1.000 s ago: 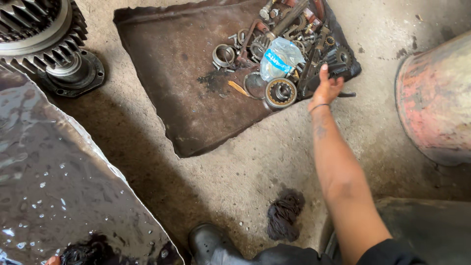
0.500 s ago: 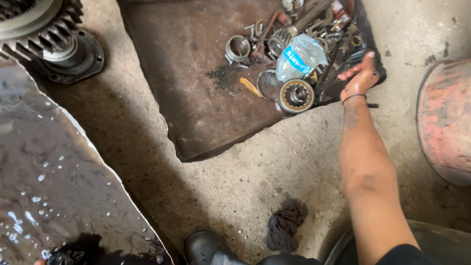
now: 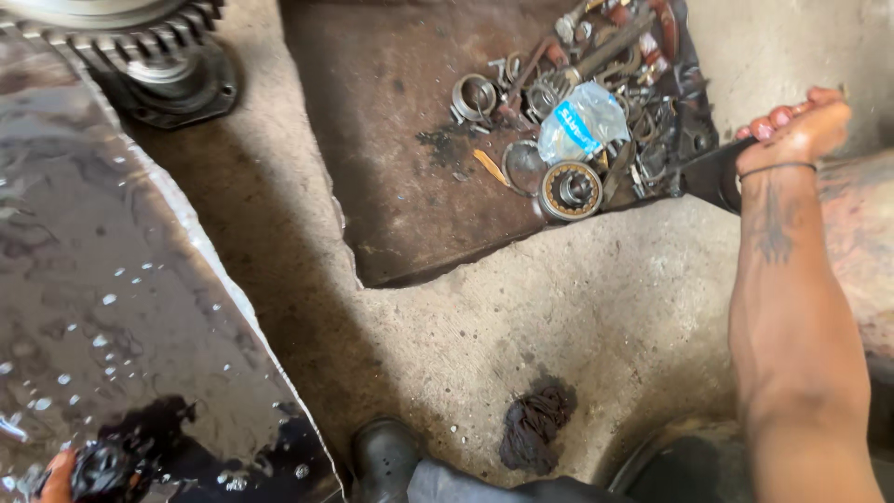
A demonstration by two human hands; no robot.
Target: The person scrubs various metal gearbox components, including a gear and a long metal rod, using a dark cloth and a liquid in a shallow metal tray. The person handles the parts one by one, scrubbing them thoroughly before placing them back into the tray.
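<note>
Sheet: rusty brown metal sheet [image 3: 410,168], flat on the concrete floor [image 3: 577,317], oil-stained, its right corner lifted.
Right hand [image 3: 796,135]: fingers closed on that corner.
Parts: bearing [image 3: 570,190], rings and plastic bag [image 3: 582,121] heaped on the sheet's right end.
Left hand [image 3: 58,475]: far below-left of the sheet, grip unclear.
</note>
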